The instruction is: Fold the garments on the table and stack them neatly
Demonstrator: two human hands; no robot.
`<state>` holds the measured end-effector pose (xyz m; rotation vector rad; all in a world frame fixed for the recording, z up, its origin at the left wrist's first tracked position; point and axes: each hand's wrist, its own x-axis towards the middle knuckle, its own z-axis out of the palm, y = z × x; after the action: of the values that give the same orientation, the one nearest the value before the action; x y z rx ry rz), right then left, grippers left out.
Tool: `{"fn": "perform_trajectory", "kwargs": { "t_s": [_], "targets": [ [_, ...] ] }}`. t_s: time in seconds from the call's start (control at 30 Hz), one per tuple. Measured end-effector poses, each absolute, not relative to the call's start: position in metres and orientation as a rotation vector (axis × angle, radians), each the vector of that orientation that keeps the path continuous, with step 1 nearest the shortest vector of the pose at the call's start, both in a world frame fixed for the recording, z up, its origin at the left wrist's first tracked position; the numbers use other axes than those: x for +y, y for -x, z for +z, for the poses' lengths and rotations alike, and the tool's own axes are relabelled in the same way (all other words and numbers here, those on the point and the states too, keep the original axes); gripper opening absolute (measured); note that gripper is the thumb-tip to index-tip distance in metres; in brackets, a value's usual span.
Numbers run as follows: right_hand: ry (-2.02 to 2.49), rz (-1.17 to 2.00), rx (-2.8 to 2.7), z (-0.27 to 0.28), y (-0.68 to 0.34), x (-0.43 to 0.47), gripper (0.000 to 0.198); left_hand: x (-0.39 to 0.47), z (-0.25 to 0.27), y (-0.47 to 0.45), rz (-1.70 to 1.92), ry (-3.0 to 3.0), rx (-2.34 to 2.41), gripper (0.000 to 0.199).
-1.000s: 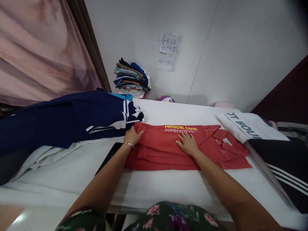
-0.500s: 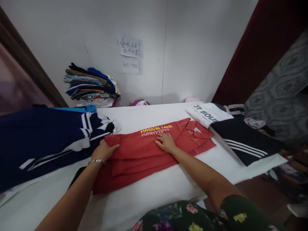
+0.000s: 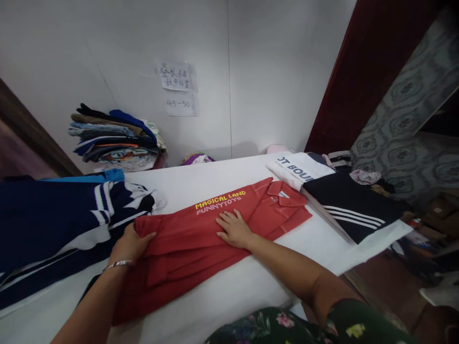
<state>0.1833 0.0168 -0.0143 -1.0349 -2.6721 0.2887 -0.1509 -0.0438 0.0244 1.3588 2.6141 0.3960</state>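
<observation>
A red collared shirt lies folded lengthwise on the white table, its collar pointing to the right and "MAGICAL LAND FUNNYTOYS" printed across it. At its left end, the hem is held in my left hand, thumb on top and the other fingers partly hidden behind the cloth. My right hand rests flat on the middle of the shirt just below the print, fingers spread. Beside my left hand lies a navy garment with white stripes.
Folded clothes stand in a tall stack at the back left. Right of the shirt are a white printed garment and a black garment with white stripes. The white table ends at the right. Handwritten papers hang on the wall.
The view has shifted, so most things sit further left. My right hand has slid slightly towards me, off the print. My left hand stays at the hem.
</observation>
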Motion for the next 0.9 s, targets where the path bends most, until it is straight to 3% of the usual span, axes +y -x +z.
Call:
{"fn": "perform_trajectory", "kwargs": {
  "t_s": [0.17,0.3,0.47,0.6,0.9],
  "targets": [
    [0.999,0.465,-2.654,-0.011,-0.184,0.025,0.054,-0.053,0.04,0.119,0.237,-1.74,2.807,0.059],
    [1.053,0.543,-2.533,0.006,-0.192,0.056,0.053,-0.052,0.031,0.081,0.282,-2.301,2.523,0.061],
    [1.566,0.352,-2.358,0.018,-0.229,0.129,0.063,-0.043,0.001,0.069,0.028,-2.165,2.374,0.061],
    [1.919,0.478,-2.278,-0.001,-0.264,0.166,0.074,-0.042,-0.01,0.076,-0.02,-2.177,2.348,0.054],
    [1.938,0.529,-2.264,-0.02,-0.271,0.177,0.078,-0.045,-0.004,0.074,-0.27,-2.302,2.286,0.047]
  ]
}}
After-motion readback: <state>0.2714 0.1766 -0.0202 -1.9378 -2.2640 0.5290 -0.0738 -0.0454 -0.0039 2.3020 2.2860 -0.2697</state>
